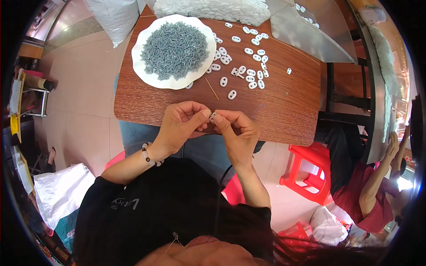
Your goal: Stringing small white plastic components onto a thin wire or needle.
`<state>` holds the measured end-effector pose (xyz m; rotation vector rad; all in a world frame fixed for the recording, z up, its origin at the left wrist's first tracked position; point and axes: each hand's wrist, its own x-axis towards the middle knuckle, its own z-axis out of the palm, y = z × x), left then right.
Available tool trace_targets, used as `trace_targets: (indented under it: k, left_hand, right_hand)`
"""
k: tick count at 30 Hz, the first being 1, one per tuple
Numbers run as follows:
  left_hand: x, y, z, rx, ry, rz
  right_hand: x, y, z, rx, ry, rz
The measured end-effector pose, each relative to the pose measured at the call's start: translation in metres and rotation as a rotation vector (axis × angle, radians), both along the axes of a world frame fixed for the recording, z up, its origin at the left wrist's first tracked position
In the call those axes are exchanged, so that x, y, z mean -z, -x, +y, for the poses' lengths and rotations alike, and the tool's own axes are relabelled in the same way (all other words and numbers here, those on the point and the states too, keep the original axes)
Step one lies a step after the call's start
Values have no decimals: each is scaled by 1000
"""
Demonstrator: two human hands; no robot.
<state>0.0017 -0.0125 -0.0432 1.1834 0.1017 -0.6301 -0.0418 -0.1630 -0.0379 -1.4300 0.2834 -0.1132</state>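
My left hand (pixel 181 123) and my right hand (pixel 237 131) meet at the near edge of a small wooden table (pixel 284 106). Between their fingertips they pinch one small white oval plastic piece (pixel 212 117). A white scalloped plate (pixel 148 77) heaped with small grey screws (pixel 174 49) stands at the table's far left. Several loose white oval pieces with two holes (pixel 248 73) lie scattered to the right of the plate. A thin wooden stick (pixel 211 89) lies just beyond my hands.
A pile of white pieces on clear plastic sheet (pixel 306 35) fills the table's far edge. A red plastic stool (pixel 306 170) stands at right, beside a seated person in a red top (pixel 368 195). White bags (pixel 62 190) sit on the tiled floor at left.
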Motion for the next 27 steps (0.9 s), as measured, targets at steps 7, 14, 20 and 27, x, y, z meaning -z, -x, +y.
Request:
trace_targets:
  k: [7, 14, 20, 27]
  left_hand:
    - [-2, 2, -4, -26, -17, -6]
    - [1, 1, -5, -81, 22, 37]
    - [3, 0, -4, -80, 41, 25]
    - [0, -1, 0, -37, 96, 43]
  right_hand:
    - [0, 0, -1, 9, 8, 24]
    - [5, -3, -5, -30, -169, 96]
    - [6, -2, -9, -57, -183, 81]
    - [3, -4, -10, -34, -213, 91]
